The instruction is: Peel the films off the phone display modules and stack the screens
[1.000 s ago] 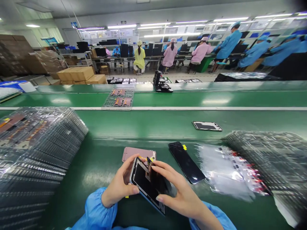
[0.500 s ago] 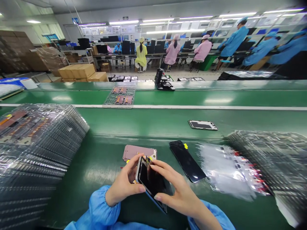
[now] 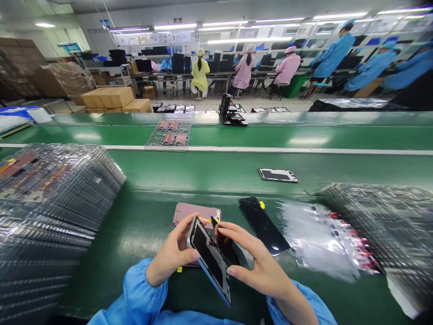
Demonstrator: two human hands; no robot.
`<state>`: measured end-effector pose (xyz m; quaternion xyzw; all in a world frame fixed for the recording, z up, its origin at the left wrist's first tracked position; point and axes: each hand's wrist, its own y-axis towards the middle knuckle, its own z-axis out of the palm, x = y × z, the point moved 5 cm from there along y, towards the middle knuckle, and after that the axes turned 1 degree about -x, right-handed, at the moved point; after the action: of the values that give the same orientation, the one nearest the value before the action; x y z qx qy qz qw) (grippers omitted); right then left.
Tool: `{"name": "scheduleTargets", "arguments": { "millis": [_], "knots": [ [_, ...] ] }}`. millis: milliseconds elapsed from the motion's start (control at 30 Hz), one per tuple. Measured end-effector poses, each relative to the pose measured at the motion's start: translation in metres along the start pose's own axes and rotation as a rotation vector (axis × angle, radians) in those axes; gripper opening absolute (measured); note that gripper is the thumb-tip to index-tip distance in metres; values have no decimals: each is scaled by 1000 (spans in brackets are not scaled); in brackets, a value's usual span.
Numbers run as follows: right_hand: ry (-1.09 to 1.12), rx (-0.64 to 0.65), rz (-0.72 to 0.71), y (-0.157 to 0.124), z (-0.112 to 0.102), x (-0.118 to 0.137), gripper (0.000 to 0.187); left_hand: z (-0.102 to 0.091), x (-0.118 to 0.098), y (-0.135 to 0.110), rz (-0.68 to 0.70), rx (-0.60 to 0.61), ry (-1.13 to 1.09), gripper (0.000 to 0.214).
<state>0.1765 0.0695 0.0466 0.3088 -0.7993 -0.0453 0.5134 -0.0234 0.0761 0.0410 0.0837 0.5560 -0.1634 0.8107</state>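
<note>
My left hand [image 3: 174,246] grips a phone frame [image 3: 210,264] with a blue side edge, tilted toward me. The fingers of my right hand [image 3: 253,259] pinch a thin dark phone screen [image 3: 226,246], which stands at an angle to the frame with a gap at its upper end. Whether the two touch at the lower end I cannot tell. Behind my hands lie pinkish-brown flat plates [image 3: 189,213], partly hidden, with an orange flex strip and a yellow tab. To their right rests a black screen [image 3: 264,228] with a yellow tab.
Tall stacks of clear plastic trays stand at left [image 3: 84,189] and right [image 3: 382,212]. Clear plastic films [image 3: 318,239] with red tabs lie by the right stack. Farther off, a green belt [image 3: 219,171] carries a phone part [image 3: 278,174]. A parts tray [image 3: 169,134] and a black fixture [image 3: 232,113] lie beyond.
The dark screen has come away from the frame at its upper end, opening a wide gap. My left hand and the frame shift slightly left. The phone part on the belt has moved left.
</note>
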Motion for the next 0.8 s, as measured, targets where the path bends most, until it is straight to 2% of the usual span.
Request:
{"name": "scheduleTargets", "arguments": {
  "millis": [267, 433, 800],
  "knots": [
    [-49, -36, -12, -1, 11, 1, 63, 7, 12, -1, -17, 58, -22, 83],
    [-149, -47, -49, -1, 22, 8, 64, 8, 21, -1, -33, 40, -17, 93],
    [-224, -46, -52, -5, 26, 8, 66, 10, 20, -3, -58, 46, -21, 99]
  ]
}}
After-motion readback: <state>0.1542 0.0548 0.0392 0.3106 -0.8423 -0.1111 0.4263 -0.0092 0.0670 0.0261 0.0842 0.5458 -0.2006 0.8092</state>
